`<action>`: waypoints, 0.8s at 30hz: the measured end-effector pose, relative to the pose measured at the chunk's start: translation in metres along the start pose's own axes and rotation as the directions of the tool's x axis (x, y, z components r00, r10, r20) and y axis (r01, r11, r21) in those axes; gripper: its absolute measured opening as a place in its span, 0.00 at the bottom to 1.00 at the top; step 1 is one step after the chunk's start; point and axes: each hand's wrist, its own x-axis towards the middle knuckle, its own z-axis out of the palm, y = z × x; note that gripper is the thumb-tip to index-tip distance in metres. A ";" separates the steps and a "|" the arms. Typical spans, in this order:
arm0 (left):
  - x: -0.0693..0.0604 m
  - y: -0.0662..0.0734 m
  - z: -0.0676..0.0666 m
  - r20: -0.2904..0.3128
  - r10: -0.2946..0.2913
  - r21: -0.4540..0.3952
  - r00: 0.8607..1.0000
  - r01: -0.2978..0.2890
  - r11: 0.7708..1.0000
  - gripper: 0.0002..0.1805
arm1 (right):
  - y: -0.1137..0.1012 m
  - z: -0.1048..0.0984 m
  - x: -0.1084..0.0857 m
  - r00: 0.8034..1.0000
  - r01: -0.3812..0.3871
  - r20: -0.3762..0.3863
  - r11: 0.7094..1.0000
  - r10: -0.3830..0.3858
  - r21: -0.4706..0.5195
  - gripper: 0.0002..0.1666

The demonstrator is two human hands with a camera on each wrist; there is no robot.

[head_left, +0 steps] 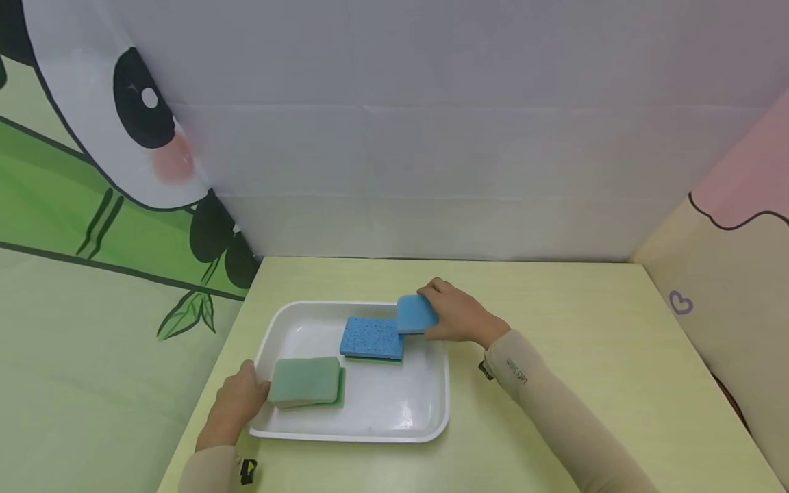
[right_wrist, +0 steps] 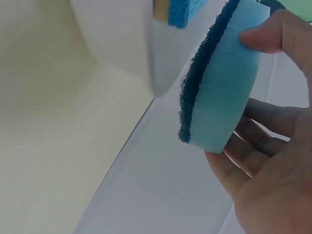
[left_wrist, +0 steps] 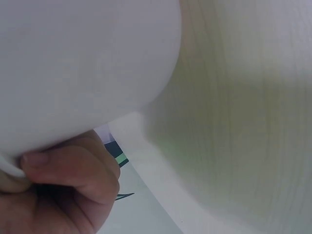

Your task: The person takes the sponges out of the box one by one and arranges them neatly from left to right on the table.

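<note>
Pale-yellow wood-grain tabletop [head_left: 555, 383]; left hand [head_left: 234, 400] grips rim of white plastic tray [head_left: 394, 411]. Right hand [head_left: 459, 313] pinches light-blue foam sponge [head_left: 414, 313] over far-right corner, apparently the one left; porous blue sponge [head_left: 372, 337], pale-green rectangular sponge [head_left: 305, 380] already inside.

the right sleeve [head_left: 557, 418] is beige, with small dark lettering [head_left: 516, 370] near its end and a black tab [head_left: 486, 370] below — the left sleeve [head_left: 208, 471] matches, beside a yellow-marked black patch [head_left: 248, 471].
</note>
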 end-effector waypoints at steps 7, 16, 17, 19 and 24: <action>-0.001 -0.005 0.000 0.005 -0.005 0.000 1.000 0.005 1.000 0.23 | 0.029 -0.008 -0.013 0.998 -0.061 -0.010 0.995 0.062 0.084 0.44; -0.001 -0.002 -0.002 0.002 0.001 0.003 1.000 -0.001 1.000 0.22 | 0.060 -0.017 -0.035 0.996 -0.080 -0.034 0.989 0.085 0.122 0.47; 0.000 -0.002 -0.001 0.003 0.001 0.004 1.000 -0.001 1.000 0.22 | 0.063 -0.018 -0.037 0.996 -0.081 -0.037 0.989 0.086 0.121 0.47; 0.001 -0.003 0.000 0.000 0.001 0.006 1.000 -0.001 1.000 0.22 | 0.069 -0.019 -0.041 0.995 -0.086 -0.038 0.989 0.092 0.122 0.48; 0.004 -0.004 0.001 0.004 0.008 0.004 1.000 -0.008 1.000 0.23 | 0.085 -0.022 -0.050 0.993 -0.105 -0.035 0.989 0.110 0.108 0.49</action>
